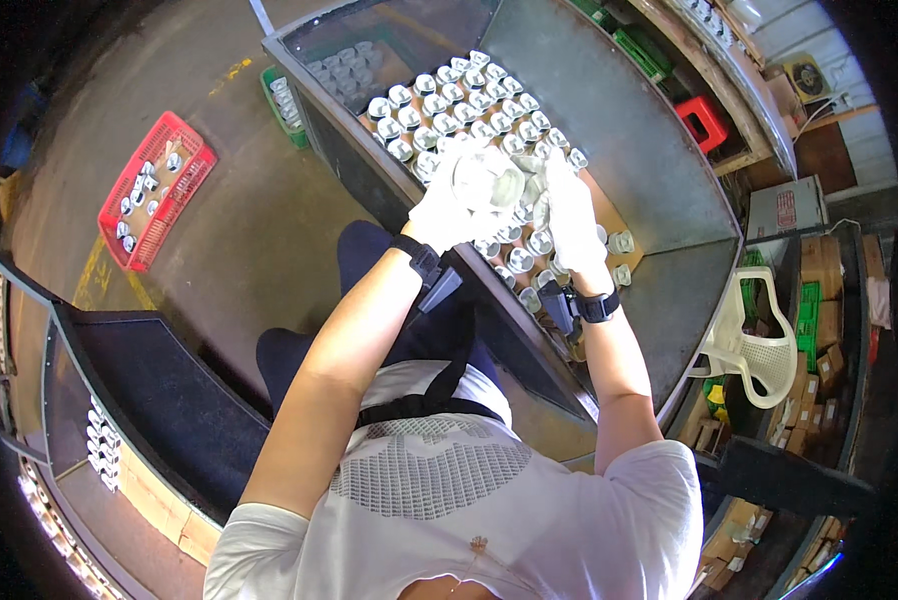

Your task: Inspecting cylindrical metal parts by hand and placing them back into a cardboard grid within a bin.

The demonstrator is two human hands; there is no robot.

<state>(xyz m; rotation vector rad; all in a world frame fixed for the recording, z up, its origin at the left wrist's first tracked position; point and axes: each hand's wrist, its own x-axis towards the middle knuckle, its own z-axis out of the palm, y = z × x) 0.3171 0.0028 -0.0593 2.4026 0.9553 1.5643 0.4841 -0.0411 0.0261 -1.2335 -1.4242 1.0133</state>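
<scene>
workbench [619, 120], glare-washed left hand [443, 210], perhaps a piston [497, 184]

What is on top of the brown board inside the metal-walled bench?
Rows of silvery, cup-like metal parts stand on the brown board. The left hand and right hand cover a patch of it, so whatever lies directly behind them can't be seen.
</scene>
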